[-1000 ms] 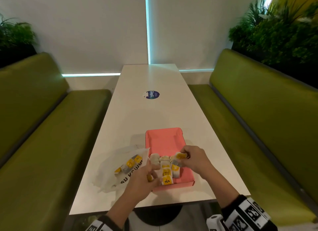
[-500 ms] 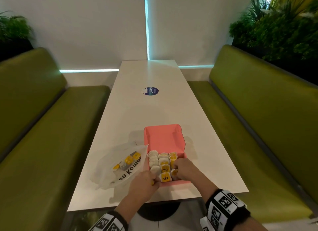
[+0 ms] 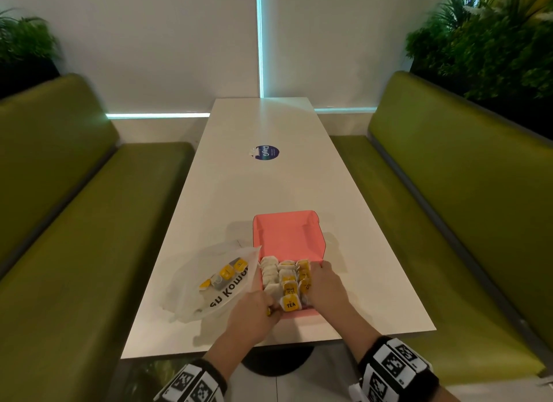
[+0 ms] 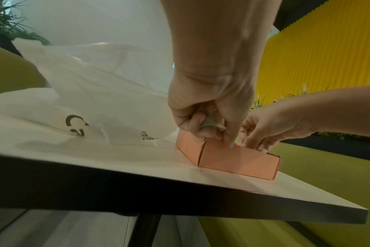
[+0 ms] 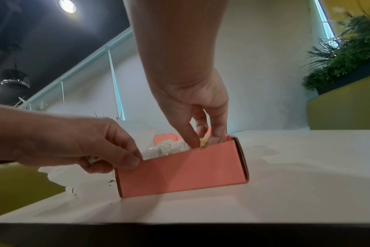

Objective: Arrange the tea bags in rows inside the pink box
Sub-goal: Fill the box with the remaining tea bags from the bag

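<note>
Tea bags are being kept in rows inside the pink box on the tabletop. One bag is being clutched by the left hand; the rows are being touched by the right hand's extended fingers.

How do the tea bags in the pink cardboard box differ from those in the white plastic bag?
The tea bags in the pink cardboard box stand packed in three rows; the tea bags in the white plastic bag lie loose and fewer. The box is open; the plastic bag veils its contents. Both show yellow tags.
</note>
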{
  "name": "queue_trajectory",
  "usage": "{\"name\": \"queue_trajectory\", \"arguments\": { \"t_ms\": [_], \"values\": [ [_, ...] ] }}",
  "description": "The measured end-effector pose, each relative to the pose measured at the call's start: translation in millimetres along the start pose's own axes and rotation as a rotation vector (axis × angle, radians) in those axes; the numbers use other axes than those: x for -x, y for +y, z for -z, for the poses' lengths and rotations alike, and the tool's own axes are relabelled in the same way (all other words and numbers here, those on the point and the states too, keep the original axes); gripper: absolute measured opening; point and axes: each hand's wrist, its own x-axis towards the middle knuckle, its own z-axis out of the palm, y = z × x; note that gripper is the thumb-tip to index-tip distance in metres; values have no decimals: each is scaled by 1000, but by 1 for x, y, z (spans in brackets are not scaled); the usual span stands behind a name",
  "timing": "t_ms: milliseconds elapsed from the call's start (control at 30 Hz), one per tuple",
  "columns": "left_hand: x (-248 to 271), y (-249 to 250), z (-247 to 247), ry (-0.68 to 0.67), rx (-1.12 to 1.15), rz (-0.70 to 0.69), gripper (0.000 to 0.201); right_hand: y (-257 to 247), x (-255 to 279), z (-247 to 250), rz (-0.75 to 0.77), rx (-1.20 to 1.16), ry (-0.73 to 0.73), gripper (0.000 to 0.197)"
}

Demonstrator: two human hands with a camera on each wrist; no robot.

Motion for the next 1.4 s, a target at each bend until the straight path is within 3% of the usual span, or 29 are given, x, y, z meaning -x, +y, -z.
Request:
{"name": "queue_trajectory", "arguments": {
  "t_ms": [200,467,533,633,700,767,900,1067,1200,1300,1400],
  "values": [
    [3,3,2,5,9,22,21,6,3,-6,8,88,-134,26],
    [1,1,5,-42,51,39,27,5,22,20,128,-25,-74,20],
    [5,5,11,0,205,66,24,5,29,29,158,-86,-50,18],
    [8,15,26,65,761,180,20,1,38,42,216,-245,-20,16],
    [8,21,36,35,1028,197,30,-6,44,50,237,-417,-20,13],
    [8,25,43,19,1115,147,44,-15,51,59,252,-605,-45,11],
    [11,29,46,37,1159,-13,49,-26,56,71,249,-737,-131,15],
    [12,31,48,76,1173,-112,60,-29,52,75,219,-765,-120,7],
    [12,30,50,123,1164,-67,45,-30,50,78,179,-872,-60,4],
    [11,28,50,181,1073,-37,26,-30,52,82,212,-921,-130,9],
    [11,24,47,192,1020,-31,29,-31,50,86,218,-880,-124,15]
  ]
}}
